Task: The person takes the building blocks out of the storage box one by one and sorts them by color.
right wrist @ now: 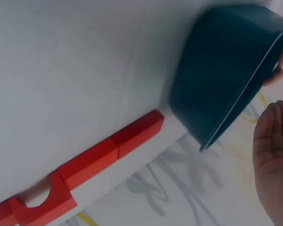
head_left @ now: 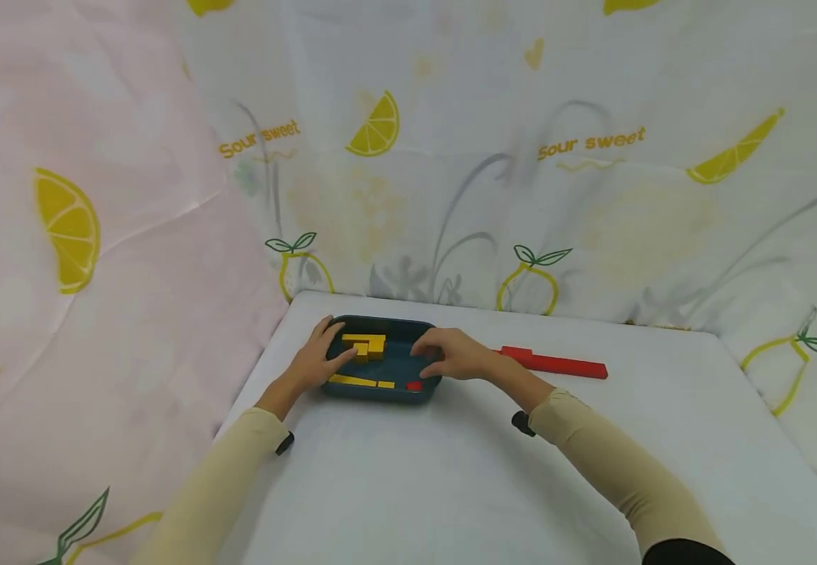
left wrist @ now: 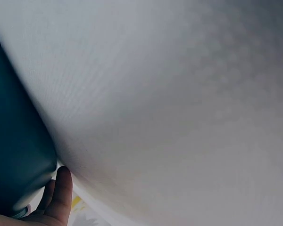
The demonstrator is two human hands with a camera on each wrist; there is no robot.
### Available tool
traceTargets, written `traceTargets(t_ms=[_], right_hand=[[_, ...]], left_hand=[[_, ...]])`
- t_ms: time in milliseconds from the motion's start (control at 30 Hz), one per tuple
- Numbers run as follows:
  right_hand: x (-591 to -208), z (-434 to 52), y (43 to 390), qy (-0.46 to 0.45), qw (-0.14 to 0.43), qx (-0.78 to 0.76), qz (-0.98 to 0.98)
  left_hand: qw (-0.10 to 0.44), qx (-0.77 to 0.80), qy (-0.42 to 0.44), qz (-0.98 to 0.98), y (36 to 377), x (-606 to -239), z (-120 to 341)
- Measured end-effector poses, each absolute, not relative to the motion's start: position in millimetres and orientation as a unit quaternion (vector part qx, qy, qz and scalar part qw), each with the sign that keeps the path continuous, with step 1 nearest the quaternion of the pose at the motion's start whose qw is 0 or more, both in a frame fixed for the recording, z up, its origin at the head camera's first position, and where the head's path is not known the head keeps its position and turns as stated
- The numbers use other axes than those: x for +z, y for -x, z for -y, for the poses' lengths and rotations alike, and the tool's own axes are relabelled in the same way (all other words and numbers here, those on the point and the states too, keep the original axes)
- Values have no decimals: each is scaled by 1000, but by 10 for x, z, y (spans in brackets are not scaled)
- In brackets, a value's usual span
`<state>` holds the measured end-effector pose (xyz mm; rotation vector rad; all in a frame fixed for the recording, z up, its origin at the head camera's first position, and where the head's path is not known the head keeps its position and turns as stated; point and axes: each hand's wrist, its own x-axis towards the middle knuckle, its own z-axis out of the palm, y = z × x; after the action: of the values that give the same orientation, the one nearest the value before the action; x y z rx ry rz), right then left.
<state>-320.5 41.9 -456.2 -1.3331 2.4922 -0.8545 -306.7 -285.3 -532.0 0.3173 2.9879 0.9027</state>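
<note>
A dark teal tray [head_left: 380, 396] lies on the table. Yellow blocks [head_left: 376, 347] sit in its left half, with flat yellow strips [head_left: 353, 380] and a small red block [head_left: 413, 386] along its near side. My left hand [head_left: 312, 361] holds the tray's left end, thumb over the inside and fingers along the outer side. Over the tray's right end, my right hand [head_left: 454, 355] hovers with fingers loosely bent and a gap between thumb and forefinger; nothing shows in it. The right wrist view shows its fingers [right wrist: 273, 134] fairly straight beside the tray.
Red blocks [head_left: 563, 366] form a row on the white table [head_left: 408, 479] right of the tray. An arch-shaped red block [right wrist: 47, 205] is among them. A lemon-printed cloth [head_left: 415, 196] hangs behind the table, and a pinkish one [head_left: 161, 275] at the left.
</note>
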Motion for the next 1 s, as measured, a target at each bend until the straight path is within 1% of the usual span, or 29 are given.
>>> traceTargets(t_ms=[133,367,500,600,700,867,1000], right_hand=[[-4626,-218,3289,459,114,-256,-843],[-4711,55,3445,434,230,-161,-856],[-4806,104,3439,396,260,-122,-872],[-4900,125,3392,375,261,-103,-884],[-4991,147,3357,365,248,-79,-894],[-5046,172,3366,357,195,-53,-912],[-5090,173,3381,357,145,-71,-920]], left_hand=[[1,288,-101,-952,3080,-5268,2856],[-2,294,-92,-951,3077,-5232,2900],[0,294,-90,-952,3067,-5285,2880],[4,293,-84,-952,3029,-5325,2855],[7,292,-83,-953,3001,-5358,2839],[-1,293,-92,-952,3001,-5334,2822],[-6,292,-94,-952,3005,-5319,2815]])
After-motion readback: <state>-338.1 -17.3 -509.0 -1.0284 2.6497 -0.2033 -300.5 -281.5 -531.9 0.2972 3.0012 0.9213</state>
